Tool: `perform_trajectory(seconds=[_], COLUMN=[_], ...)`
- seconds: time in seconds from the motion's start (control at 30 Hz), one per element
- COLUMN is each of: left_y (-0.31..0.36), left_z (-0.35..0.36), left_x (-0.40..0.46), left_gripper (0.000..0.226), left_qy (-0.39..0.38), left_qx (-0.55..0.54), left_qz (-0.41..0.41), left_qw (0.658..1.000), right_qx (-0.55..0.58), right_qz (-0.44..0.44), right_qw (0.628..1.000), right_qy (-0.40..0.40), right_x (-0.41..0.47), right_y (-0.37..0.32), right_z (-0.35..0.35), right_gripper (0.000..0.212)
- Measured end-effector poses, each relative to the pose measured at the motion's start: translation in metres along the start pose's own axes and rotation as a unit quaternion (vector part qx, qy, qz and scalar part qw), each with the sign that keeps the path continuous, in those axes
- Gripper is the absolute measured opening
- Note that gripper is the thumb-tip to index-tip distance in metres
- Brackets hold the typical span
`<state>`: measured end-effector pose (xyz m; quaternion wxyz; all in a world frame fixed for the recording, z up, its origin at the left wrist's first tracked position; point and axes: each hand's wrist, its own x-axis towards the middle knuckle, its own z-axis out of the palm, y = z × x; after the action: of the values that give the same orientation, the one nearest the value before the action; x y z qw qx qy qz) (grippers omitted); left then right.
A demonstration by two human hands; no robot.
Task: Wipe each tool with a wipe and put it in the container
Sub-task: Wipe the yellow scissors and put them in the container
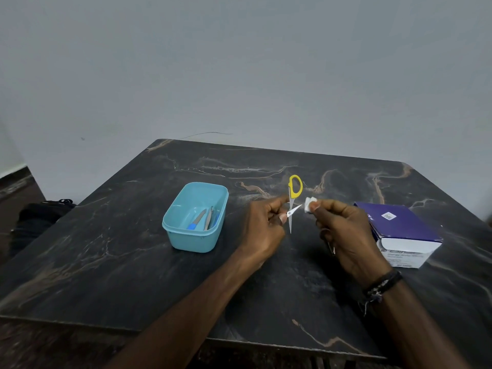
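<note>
The yellow-handled scissors (292,206), blades parted, are pinched in the left hand (262,227) just right of the blue container (170,225); a wipe (309,204) is gripped by the right hand (346,235) beside them. Two tools (203,218) are already stowed; wiping seems unfinished.

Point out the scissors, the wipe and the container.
scissors (295,186): head view, on the yellow handle loop.
wipe (309,204): head view, on the white wad pinched at the fingertips.
container (195,242): head view, on the near outer wall.
</note>
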<state>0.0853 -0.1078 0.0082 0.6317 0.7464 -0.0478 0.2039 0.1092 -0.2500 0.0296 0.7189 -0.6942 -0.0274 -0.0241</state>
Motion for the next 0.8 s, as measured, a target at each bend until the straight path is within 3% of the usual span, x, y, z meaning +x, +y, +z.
perform_trajectory(seconds=[0.1,0.23,0.47,0.8], left_y=[0.0024,0.005,0.0046,0.0073], left_z=[0.0019,0.0022,-0.0007,-0.0021], left_x=[-0.0038,-0.004,-0.0018,-0.0009], left_gripper=[0.023,0.026,0.019,0.023], left_qy=[-0.019,-0.013,-0.011,-0.04], left_qx=[0.009,0.031,0.031,-0.003], left_qz=[0.025,0.032,-0.002,-0.067], left_qw=[0.999,0.999,0.999,0.997], right_qx=[0.039,-0.001,-0.072,-0.076], right_qz=[-0.037,-0.112,-0.116,-0.115], right_qw=[0.998,0.992,0.99,0.99], right_qy=[0.033,0.062,-0.018,-0.004], right_x=[0.0031,0.0011,-0.0057,-0.0036], right_y=[0.0017,0.0034,0.0008,0.0013], right_z=[-0.0003,0.0016,0.0044,0.0042], right_gripper=[0.005,0.006,0.01,0.015])
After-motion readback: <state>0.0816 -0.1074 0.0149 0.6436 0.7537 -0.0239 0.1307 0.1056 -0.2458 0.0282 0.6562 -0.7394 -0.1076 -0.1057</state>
